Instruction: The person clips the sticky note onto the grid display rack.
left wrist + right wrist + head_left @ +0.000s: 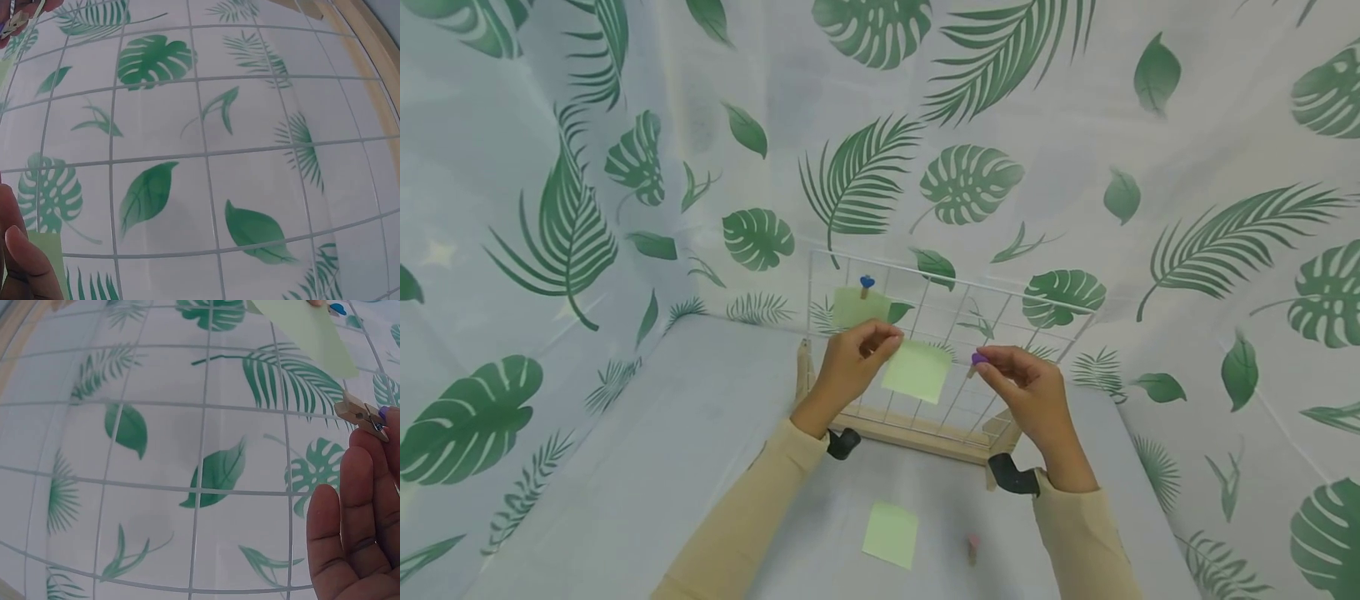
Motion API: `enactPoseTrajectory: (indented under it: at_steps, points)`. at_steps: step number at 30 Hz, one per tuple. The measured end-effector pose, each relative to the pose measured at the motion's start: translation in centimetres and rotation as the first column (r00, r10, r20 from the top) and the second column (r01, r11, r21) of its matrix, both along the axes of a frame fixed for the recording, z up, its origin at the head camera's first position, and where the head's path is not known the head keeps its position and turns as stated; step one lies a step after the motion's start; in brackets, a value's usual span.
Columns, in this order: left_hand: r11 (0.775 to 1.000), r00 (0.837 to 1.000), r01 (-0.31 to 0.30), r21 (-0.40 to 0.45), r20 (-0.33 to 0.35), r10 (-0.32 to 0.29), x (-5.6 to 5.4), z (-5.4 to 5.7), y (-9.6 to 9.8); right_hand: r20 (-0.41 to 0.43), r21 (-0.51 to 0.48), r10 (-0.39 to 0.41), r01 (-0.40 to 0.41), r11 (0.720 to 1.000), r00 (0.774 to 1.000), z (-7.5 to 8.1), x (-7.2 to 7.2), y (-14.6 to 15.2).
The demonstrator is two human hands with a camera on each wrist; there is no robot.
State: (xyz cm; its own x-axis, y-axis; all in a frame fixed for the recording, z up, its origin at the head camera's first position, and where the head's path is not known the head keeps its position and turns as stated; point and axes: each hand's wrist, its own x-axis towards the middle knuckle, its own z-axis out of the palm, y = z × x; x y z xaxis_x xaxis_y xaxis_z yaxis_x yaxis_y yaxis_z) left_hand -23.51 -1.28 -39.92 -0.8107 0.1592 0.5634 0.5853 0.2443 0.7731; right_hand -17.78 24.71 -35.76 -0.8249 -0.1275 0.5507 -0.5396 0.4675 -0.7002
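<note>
My left hand (859, 358) pinches a pale green paper note (919, 372) by its upper left corner, in front of a white wire grid (962, 287). To its right, my right hand (1028, 383) holds a small wooden clothespin (361, 416) with a purple top (979, 358) between thumb and fingertips. The clothespin's wooden end points toward the note, with a gap between them in the head view. A second green note (859, 308) hangs at the grid's upper left under a clothespin with a blue heart (867, 282).
The grid stands in a wooden base (917, 435) on a white-covered table (715, 400). Nearer me lie another green note (891, 535) and a clothespin with a pink top (973, 547). Leaf-patterned curtain (1060, 150) surrounds the table at the back and sides.
</note>
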Motion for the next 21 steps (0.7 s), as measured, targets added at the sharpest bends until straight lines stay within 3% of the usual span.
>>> enactPoseTrajectory:
  at_steps: [21]
  points:
    - [0.999,0.998,-0.031,0.028,-0.056,0.033,-0.80,0.55,0.75,0.004,-0.016,-0.028,0.028,0.999,1.000,0.50,-0.44,-0.39]
